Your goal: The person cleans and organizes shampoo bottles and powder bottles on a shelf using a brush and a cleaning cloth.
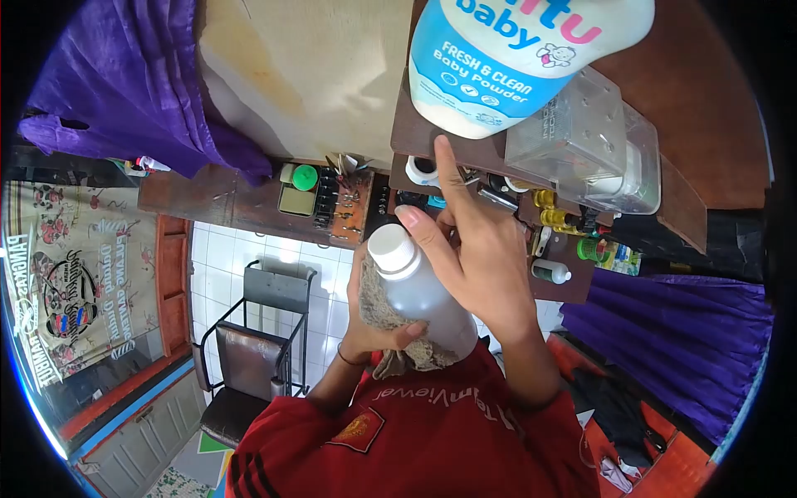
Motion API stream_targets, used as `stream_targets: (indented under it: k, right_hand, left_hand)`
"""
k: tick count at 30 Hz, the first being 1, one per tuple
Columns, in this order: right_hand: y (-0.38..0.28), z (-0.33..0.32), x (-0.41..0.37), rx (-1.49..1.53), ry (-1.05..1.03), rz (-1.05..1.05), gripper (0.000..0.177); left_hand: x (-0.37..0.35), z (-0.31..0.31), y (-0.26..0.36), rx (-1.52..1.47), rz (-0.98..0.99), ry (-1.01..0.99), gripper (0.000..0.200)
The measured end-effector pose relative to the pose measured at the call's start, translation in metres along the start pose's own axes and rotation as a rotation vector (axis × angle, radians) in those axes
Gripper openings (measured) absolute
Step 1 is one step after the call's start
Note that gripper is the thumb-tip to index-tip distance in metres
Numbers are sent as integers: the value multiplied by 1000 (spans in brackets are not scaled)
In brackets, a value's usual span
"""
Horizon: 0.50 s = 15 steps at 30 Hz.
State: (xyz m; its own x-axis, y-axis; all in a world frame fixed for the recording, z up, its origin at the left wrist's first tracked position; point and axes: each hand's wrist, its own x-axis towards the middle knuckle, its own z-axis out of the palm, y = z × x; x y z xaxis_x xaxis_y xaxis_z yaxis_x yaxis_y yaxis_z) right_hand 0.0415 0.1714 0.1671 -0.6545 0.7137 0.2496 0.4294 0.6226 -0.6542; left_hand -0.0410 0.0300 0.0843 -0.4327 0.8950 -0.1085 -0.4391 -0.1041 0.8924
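In front of my chest, my left hand (365, 328) is wrapped round a cloudy plastic bottle (444, 319) with a white screw cap (393, 251). A rough grey-brown cloth (383, 305) lies between that palm and the bottle's side. The bottle leans slightly, cap towards the shelf. My right hand (486, 257) is beside the bottle, its index finger stretched up towards the shelf edge below a baby powder bottle (490, 79). Its thumb points out near the cap; the other fingers are partly hidden. I see nothing held in it.
A clear plastic box (573, 137) stands on the upper shelf (415, 124). Below, the counter (241, 199) carries a green-lidded jar (305, 177), clipper guards (328, 195) and several small bottles. A barber chair (249, 357) stands left; purple curtains (124, 75) hang on both sides.
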Motion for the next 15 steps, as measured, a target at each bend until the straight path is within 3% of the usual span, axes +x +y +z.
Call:
stream_targets:
  k: [2,6,8,10,13,15]
  right_hand:
    - [-2,3,2,9,24,-20,68]
    - [-4,1,1,4,-152,47,65]
    - [3,7,-5,-76,-126,-95,62]
    - [-1,4,-6,-100,-119,-107,66]
    - [-7,2,-5,77,-44,79,79]
    - [-3,3,-2,76,-55,82,78]
  left_hand:
    - [1,-1,0,-27,6,38,102]
    - [-3,-5,1,-8,-40,61,103]
    - [-4,-8,-2,13,-33,50,103]
    - [-5,-8,-3,32,-25,38,104]
    - [-5,-4,-2,13,-38,28,104]
    - [-3,0,0,-45,-28,59,103]
